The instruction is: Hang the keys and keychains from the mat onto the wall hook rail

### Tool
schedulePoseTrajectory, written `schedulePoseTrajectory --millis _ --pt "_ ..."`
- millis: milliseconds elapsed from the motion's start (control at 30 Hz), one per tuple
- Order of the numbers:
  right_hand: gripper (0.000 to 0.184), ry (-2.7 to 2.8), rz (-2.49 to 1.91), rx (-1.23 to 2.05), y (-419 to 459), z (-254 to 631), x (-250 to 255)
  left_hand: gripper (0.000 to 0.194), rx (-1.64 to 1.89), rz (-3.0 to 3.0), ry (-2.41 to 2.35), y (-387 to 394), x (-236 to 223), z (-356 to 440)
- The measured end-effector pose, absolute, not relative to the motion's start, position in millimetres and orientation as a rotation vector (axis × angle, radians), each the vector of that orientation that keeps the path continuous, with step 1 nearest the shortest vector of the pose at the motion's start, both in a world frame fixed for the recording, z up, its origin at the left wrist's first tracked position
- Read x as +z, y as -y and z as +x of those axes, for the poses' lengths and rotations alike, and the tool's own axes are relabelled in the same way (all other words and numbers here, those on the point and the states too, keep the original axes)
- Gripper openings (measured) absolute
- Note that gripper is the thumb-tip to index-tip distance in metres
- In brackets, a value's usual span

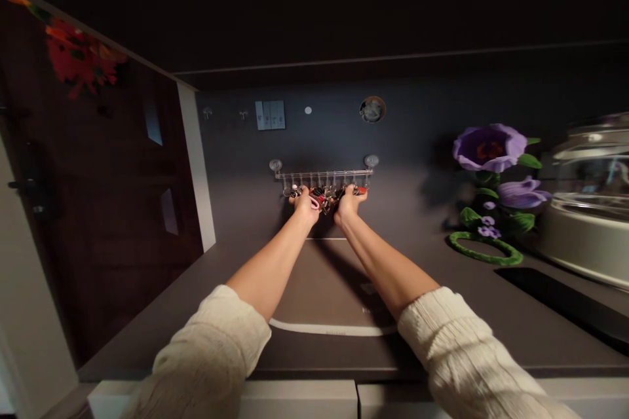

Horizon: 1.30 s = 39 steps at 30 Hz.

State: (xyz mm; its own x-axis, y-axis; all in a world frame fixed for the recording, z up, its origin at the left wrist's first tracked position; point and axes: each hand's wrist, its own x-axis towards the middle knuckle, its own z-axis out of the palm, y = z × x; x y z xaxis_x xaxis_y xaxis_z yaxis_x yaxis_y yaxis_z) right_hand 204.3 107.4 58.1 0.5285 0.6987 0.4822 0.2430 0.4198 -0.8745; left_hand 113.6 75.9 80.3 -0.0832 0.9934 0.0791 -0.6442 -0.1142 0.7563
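A clear hook rail is fixed to the dark back panel by a round mount at each end, with a row of small hooks along it. Keys and key rings hang below it in a tight cluster. My left hand is closed around the left part of this bunch, beside a pink loop. My right hand grips the right part, where black pieces and a red fob show. Both hands are just under the hooks, a little apart. My fingertips are mostly hidden by the hands and keys.
A brown mat with a pale edge lies on the shelf below my arms. Purple felt flowers, a glass-topped white appliance and a black slab stand right. A switch panel sits above the rail; a dark door is left.
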Motion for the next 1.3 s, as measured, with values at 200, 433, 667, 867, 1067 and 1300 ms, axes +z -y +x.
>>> schedulePoseTrajectory --millis 200,433,667,867,1067,1300 --pt "0.053 0.792 -1.223 0.351 -102.4 208.5 68.3 0.023 1.566 0.510 -0.677 -66.2 95.6 105.1" --pt "0.056 1.211 -1.098 0.258 -102.8 225.8 76.2 0.027 1.675 0.651 -0.622 -61.8 100.7 95.7" --pt "0.057 1.169 -0.995 0.199 -85.4 228.8 94.5 0.028 1.643 0.930 -0.529 -53.5 124.2 95.5" --pt "0.050 1.230 -0.944 0.419 -48.2 210.3 73.8 0.034 1.526 1.028 -0.579 -40.4 93.0 99.1" --pt "0.045 1.389 -1.195 0.693 -8.1 216.7 33.8 0.040 1.206 1.321 -0.870 -20.0 41.2 75.8" --pt "0.026 1.787 -1.688 0.285 -20.6 233.1 45.2 0.028 0.876 1.859 -1.220 -5.6 9.7 45.5"
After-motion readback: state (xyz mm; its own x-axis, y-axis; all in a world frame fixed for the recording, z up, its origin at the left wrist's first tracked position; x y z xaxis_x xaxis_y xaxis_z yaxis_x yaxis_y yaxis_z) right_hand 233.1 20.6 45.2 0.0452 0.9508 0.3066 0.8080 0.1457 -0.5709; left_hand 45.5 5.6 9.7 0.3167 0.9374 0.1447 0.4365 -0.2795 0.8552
